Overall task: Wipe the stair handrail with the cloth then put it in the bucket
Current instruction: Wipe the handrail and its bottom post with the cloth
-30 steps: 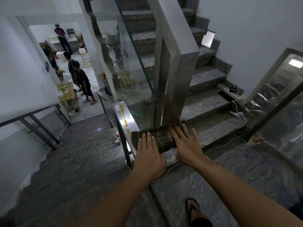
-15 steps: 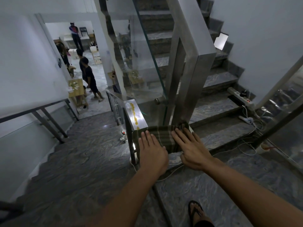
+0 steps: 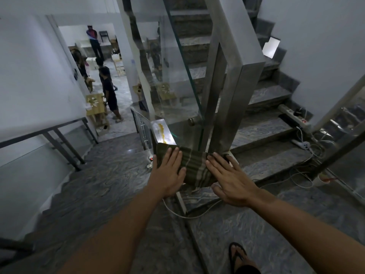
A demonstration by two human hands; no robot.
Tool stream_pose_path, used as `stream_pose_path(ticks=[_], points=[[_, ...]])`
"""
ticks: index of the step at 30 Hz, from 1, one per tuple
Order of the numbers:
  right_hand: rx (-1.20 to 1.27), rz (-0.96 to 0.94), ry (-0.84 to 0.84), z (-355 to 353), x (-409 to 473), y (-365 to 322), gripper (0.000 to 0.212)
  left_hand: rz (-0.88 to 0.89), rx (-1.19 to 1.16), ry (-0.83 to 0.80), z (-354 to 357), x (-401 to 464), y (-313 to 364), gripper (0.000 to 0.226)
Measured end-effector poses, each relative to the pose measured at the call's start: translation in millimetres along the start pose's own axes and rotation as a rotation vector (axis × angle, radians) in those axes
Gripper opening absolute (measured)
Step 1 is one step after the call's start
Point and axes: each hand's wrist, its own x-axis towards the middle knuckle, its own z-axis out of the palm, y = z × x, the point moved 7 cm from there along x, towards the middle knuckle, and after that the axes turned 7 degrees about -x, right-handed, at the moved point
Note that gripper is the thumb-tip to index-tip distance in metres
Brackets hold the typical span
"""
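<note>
Cloth [image 3: 194, 168], dark green w/ pale stripes, lies draped over flat top of steel handrail [image 3: 163, 131] at its near end, by upright post [image 3: 235, 107]. Left hand [image 3: 167, 175] and right hand [image 3: 230, 179] press flat on it, fingers straight, slightly spread, no pinch.

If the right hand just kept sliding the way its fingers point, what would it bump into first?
Most likely the steel post of the handrail. The right hand lies flat on the cloth, fingertips almost at the post's foot, though the exact gap is hard to judge.
</note>
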Motion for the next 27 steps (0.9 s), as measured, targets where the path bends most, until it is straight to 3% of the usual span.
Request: stream_pose_path(ticks=[6, 16, 20, 27], points=[[0.056, 0.021, -0.048, 5.9, 0.5, 7.5, 0.077, 0.000, 0.085, -0.046, -2.2, 1.3, 1.8, 0.062], [-0.034, 0.296, -0.014, 7.6, -6.6, 39.9, 0.086, -0.038, 0.063, 0.035, 20.5, -14.7, 48.9, 0.073], [-0.016, 0.360, -0.002, 8.6, -10.7, 49.3, 0.081, -0.016, 0.055, 0.044, 24.7, -14.1, 55.1, 0.087], [0.017, 0.462, -0.003, 8.3, -14.2, 60.3, 0.068, 0.072, 0.036, 0.029, 25.0, -14.5, 65.7, 0.089]])
